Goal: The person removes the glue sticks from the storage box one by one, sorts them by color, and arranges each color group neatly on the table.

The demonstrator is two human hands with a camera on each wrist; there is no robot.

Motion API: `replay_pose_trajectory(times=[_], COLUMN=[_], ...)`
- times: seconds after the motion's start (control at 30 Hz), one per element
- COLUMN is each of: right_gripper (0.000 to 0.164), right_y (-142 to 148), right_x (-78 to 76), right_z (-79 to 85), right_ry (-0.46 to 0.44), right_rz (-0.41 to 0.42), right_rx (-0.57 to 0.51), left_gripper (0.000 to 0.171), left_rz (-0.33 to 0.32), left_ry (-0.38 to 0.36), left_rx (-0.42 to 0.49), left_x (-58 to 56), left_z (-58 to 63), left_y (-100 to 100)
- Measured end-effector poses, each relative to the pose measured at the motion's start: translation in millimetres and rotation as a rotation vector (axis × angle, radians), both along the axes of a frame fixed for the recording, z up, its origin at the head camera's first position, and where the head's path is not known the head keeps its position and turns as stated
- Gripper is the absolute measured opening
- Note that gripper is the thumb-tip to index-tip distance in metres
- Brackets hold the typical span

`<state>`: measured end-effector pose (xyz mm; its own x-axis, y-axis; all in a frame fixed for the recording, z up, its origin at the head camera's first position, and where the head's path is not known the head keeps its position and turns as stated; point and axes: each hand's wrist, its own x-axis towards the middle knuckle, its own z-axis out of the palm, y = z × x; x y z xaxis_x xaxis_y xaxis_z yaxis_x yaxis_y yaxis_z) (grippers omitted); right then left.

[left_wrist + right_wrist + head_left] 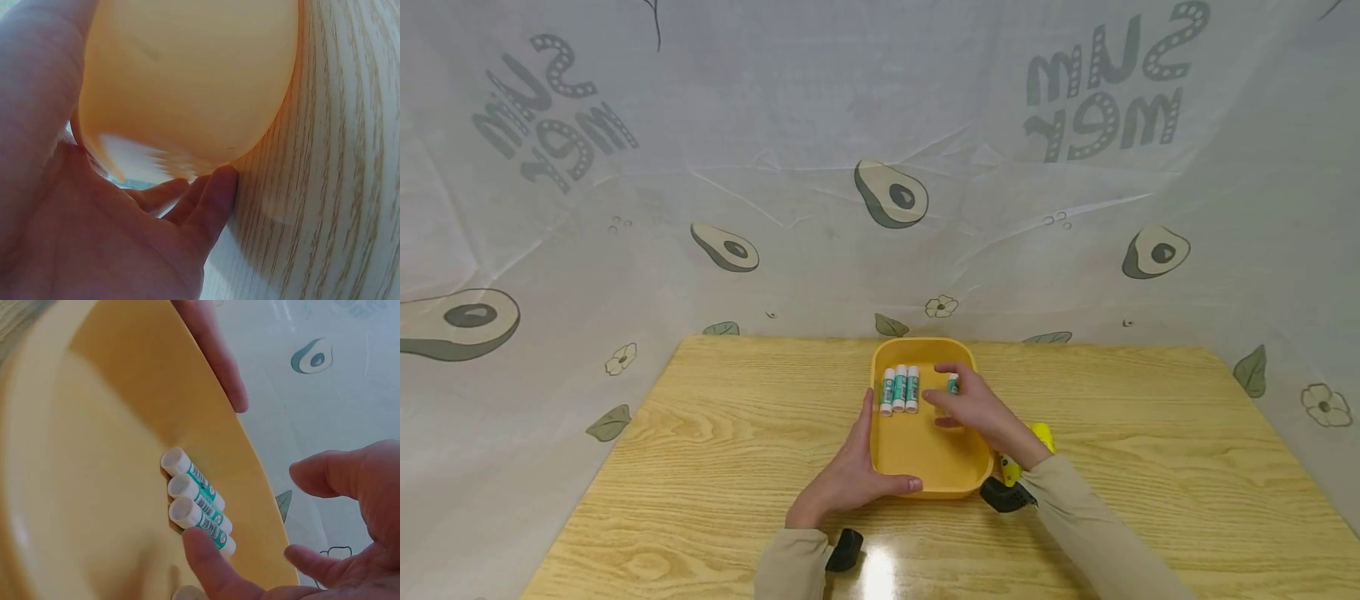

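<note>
In the head view, a yellow plastic tray [928,458] stands on the wooden table. My left hand [848,475] holds its near left corner, the thumb at the front rim and the fingers along the left wall. Three white-and-green glue sticks [900,389] lie side by side against the tray's left side. Over the right part of the tray is my right hand [966,404], its fingers spread and apart, holding nothing. Another glue stick [953,383] lies partly hidden behind that hand. From the right wrist, a fingertip [203,544] appears close to the row; contact is unclear.
A bright yellow object [1042,433], partly covered by the right forearm, lies beside the tray on the right. The wooden table [737,433] extends to both sides. A pale printed sheet [805,275] hangs behind the table and at its sides.
</note>
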<state>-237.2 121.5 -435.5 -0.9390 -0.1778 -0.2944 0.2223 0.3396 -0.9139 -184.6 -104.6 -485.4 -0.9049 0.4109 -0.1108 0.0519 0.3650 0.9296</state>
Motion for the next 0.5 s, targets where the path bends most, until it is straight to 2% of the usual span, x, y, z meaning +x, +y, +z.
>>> replay_pose_trajectory(times=[0.33, 0.5], right_gripper=[0.058, 0.053], right_y=[-5.9, -5.7], right_x=[-3.6, -10.9], right_z=[7.5, 7.0], right_ry=[-0.037, 0.071], right_rz=[0.043, 0.080], right_rx=[0.089, 0.223], left_gripper=[0.139, 0.138], left_rz=[0.004, 0.001], left_ry=[-0.006, -0.010], left_rx=[-0.018, -0.012], left_x=[1.1, 0.8], left_z=[2.1, 2.5], left_y=[-0.2, -0.3])
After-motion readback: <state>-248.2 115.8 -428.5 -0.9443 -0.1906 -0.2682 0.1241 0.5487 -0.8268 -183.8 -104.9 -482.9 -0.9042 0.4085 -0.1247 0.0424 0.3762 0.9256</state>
